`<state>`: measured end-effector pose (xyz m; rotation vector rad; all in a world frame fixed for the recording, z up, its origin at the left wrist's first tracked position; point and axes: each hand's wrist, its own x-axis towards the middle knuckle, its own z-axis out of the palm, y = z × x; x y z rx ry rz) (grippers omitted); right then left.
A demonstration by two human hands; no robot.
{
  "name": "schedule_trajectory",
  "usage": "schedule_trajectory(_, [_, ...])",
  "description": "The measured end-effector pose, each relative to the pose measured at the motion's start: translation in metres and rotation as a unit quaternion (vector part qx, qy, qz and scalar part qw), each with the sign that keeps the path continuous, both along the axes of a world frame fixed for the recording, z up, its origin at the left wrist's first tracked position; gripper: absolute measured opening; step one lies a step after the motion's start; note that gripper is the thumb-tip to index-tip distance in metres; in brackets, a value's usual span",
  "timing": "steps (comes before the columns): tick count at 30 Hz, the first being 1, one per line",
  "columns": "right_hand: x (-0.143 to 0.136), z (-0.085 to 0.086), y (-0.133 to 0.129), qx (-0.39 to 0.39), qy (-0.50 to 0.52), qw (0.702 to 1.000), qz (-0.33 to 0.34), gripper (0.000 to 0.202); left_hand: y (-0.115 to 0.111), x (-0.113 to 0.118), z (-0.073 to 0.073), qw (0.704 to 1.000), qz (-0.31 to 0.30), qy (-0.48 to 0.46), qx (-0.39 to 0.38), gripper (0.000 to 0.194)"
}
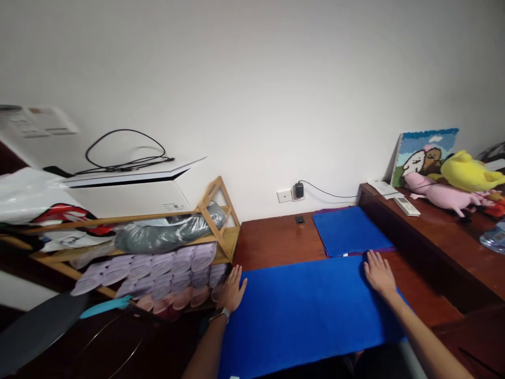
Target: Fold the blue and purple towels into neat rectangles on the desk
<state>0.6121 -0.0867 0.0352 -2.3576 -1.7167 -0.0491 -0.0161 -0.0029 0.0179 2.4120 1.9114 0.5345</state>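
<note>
A blue cloth (307, 310) lies spread out on the brown wooden desk (272, 239), and its near edge reaches the front of the desk. My left hand (233, 290) rests at the cloth's left edge, fingers extended, with a watch on the wrist. On the upper right corner of the cloth my right hand (380, 273) lies flat with its fingers apart. Behind the cloth, a folded blue cloth (349, 231) sits on top of purple fabric (324, 247) that shows at its edges. Neither hand grips anything.
A wooden rack (221, 210) with slippers (177, 268) stands at the left, a white box (134, 197) on top. On the raised right surface are a remote (407, 206), a pink plush toy (442, 196), a yellow one (469, 171) and a picture (424, 150). A plug (299, 190) sits in the wall.
</note>
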Motion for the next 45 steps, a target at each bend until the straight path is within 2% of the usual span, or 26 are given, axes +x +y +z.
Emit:
schedule_trajectory(2, [-0.070, 0.016, 0.007, 0.043, 0.015, 0.996, 0.077, 0.067, 0.000, 0.000, 0.000, 1.000, 0.000, 0.002, -0.006, 0.067])
schedule_trajectory(5, [-0.184, 0.028, 0.015, 0.039, 0.077, 0.964, 0.250, 0.063, 0.002, -0.001, -0.003, 1.000, 0.001, 0.006, -0.006, 0.068])
schedule_trajectory(7, [-0.232, 0.027, 0.018, 0.007, 0.102, 0.944, 0.314, 0.063, 0.005, -0.003, -0.006, 1.000, 0.000, 0.009, 0.002, 0.067])
schedule_trajectory(8, [-0.241, 0.024, 0.019, -0.005, 0.107, 0.940, 0.324, 0.063, 0.006, -0.003, -0.008, 1.000, 0.000, 0.012, 0.005, 0.067])
schedule_trajectory(9, [-0.239, 0.021, 0.018, -0.015, 0.108, 0.940, 0.322, 0.064, 0.007, -0.004, -0.009, 1.000, 0.000, 0.014, 0.008, 0.067])
schedule_trajectory(11, [-0.208, 0.013, 0.014, -0.027, 0.099, 0.952, 0.289, 0.065, 0.009, -0.006, -0.012, 1.000, 0.001, 0.015, 0.010, 0.068])
schedule_trajectory(14, [-0.113, 0.002, 0.002, -0.046, 0.072, 0.978, 0.192, 0.066, 0.010, -0.006, -0.015, 1.000, 0.002, 0.010, 0.011, 0.068])
schedule_trajectory(17, [-0.014, -0.006, -0.010, -0.072, 0.044, 0.995, 0.048, 0.072, 0.008, -0.003, -0.015, 1.000, 0.004, 0.006, 0.015, 0.069])
schedule_trajectory(19, [0.030, -0.009, -0.013, -0.086, 0.037, 0.996, 0.006, 0.075, 0.007, -0.001, -0.012, 1.000, 0.006, 0.008, 0.014, 0.068])
schedule_trajectory(21, [0.051, -0.010, -0.014, -0.098, 0.038, 0.994, 0.000, 0.076, 0.005, 0.002, -0.005, 1.000, 0.007, 0.017, 0.002, 0.067])
schedule_trajectory(23, [0.047, -0.007, -0.013, -0.099, 0.039, 0.994, 0.002, 0.076, 0.002, 0.006, 0.007, 0.999, 0.010, 0.030, -0.017, 0.068])
schedule_trajectory(26, [-0.002, 0.002, -0.016, -0.042, 0.032, 0.998, 0.025, 0.073, -0.009, 0.019, 0.030, 0.999, 0.017, 0.040, -0.017, 0.068])
schedule_trajectory(28, [-0.059, 0.009, -0.025, 0.007, 0.036, 0.996, 0.079, 0.070, -0.026, 0.034, 0.043, 0.999, 0.005, 0.034, 0.015, 0.067])
schedule_trajectory(30, [-0.128, 0.014, -0.039, 0.021, 0.062, 0.985, 0.158, 0.067, -0.052, 0.055, 0.050, 0.998, -0.049, 0.031, 0.038, 0.063])
schedule_trajectory(33, [-0.229, 0.017, -0.059, 0.011, 0.107, 0.957, 0.271, 0.064, -0.099, 0.085, 0.048, 0.986, -0.160, 0.043, 0.030, 0.060])
schedule_trajectory(35, [-0.275, 0.017, -0.067, 0.002, 0.121, 0.941, 0.317, 0.063, -0.123, 0.097, 0.044, 0.982, -0.183, 0.052, 0.018, 0.060])
schedule_trajectory(36, [-0.288, 0.017, -0.069, -0.001, 0.123, 0.936, 0.329, 0.063, -0.131, 0.099, 0.041, 0.983, -0.177, 0.055, 0.012, 0.060])
schedule_trajectory(38, [-0.290, 0.016, -0.070, -0.005, 0.119, 0.935, 0.335, 0.063, -0.139, 0.099, 0.036, 0.986, -0.156, 0.062, -0.001, 0.059])
schedule_trajectory(40, [-0.260, 0.014, -0.071, -0.012, 0.105, 0.944, 0.313, 0.063, -0.138, 0.095, 0.032, 0.987, -0.143, 0.069, -0.012, 0.057])
schedule_trajectory(42, [-0.203, 0.010, -0.076, -0.023, 0.083, 0.962, 0.258, 0.064, -0.134, 0.092, 0.029, 0.987, -0.141, 0.071, -0.015, 0.057])
schedule_trajectory(45, [-0.091, 0.002, -0.093, -0.052, 0.043, 0.988, 0.136, 0.067, -0.130, 0.091, 0.027, 0.988, -0.141, 0.067, -0.017, 0.057])
